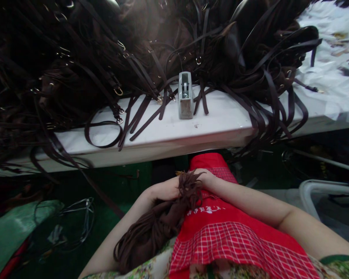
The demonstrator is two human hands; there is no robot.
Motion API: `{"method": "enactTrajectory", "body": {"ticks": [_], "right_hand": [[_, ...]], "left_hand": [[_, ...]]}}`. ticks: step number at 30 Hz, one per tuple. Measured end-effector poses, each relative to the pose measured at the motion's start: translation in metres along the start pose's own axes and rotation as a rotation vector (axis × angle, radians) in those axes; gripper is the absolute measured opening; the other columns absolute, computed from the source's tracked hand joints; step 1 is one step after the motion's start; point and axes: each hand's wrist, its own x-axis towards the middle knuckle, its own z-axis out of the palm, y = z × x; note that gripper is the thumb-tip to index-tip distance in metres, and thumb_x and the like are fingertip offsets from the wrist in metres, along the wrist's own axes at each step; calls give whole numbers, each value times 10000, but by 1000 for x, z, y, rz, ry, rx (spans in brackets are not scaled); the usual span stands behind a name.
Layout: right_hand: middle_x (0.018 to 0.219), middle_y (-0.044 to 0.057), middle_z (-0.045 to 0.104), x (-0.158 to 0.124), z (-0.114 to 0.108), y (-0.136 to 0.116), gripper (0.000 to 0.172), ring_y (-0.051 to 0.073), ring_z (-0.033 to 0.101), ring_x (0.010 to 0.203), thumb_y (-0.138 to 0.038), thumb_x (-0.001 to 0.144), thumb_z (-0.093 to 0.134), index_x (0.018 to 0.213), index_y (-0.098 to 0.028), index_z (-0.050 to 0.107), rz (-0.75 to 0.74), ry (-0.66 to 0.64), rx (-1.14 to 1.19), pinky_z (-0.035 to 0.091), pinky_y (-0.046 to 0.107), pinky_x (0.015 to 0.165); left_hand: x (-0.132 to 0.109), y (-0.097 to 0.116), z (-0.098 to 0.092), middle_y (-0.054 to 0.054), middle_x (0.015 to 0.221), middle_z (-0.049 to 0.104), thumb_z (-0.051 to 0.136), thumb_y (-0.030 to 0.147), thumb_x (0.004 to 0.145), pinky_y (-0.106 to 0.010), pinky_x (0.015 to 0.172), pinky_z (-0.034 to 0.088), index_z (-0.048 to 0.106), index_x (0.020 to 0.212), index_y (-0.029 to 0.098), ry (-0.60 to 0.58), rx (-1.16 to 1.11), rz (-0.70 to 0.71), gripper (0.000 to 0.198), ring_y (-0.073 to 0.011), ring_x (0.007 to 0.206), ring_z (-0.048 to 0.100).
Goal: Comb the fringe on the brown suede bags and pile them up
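In the head view, a bundle of brown cords (159, 221) is seen lying across the lap on a red apron (221, 232), below the near edge of the white table (221, 120). The left hand (163, 190) is closed around the bundle's upper end, and the right hand (205, 179) is pinched onto its frayed tips. A grey tape dispenser (185, 97) is noted near the table's middle, touched by dark leather straps (139, 112) piled toward the far edge.

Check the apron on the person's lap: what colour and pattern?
Red apron, plain in the middle with red-and-white check panels; the head view shows it.
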Motion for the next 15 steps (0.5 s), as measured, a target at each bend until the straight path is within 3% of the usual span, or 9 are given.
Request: {"method": "enactTrajectory", "body": {"ticks": [3,5,7,11,15], "right_hand": [[886,86,677,0,-7,6,333,183,627,793,-419,927,466,907,-145,653,60,11,-1,478,306,716],[870,114,688,-2,-15,10,412,194,632,781,-402,965,341,904,-146,658,81,46,11,453,282,692],[902,121,692,-6,-24,13,476,201,635,806,-401,980,249,951,-146,650,84,103,42,444,281,718],[959,99,702,-13,-43,12,432,234,638,888,-457,935,335,992,-181,662,37,219,195,455,308,786],[989,84,701,-18,-61,-8,314,248,633,924,-412,825,525,975,-182,677,-99,350,361,476,333,827]], "left_hand": [[-14,10,-12,-89,864,704,585,417,828,-349,835,514,678,909,113,131,-49,-37,328,-208,821,635],[-38,20,-27,-91,837,702,551,413,858,-312,787,521,684,844,107,325,3,-32,334,-196,791,640],[-70,34,-44,-96,909,704,535,395,875,-317,836,510,690,862,117,559,103,23,318,-212,876,644],[-127,63,-64,-104,1081,679,527,359,887,-369,971,459,669,1030,149,965,352,147,291,-246,1061,604],[-147,69,-63,-98,1180,634,529,317,892,-372,1034,407,634,1111,171,1206,662,199,284,-243,1143,557]]}}
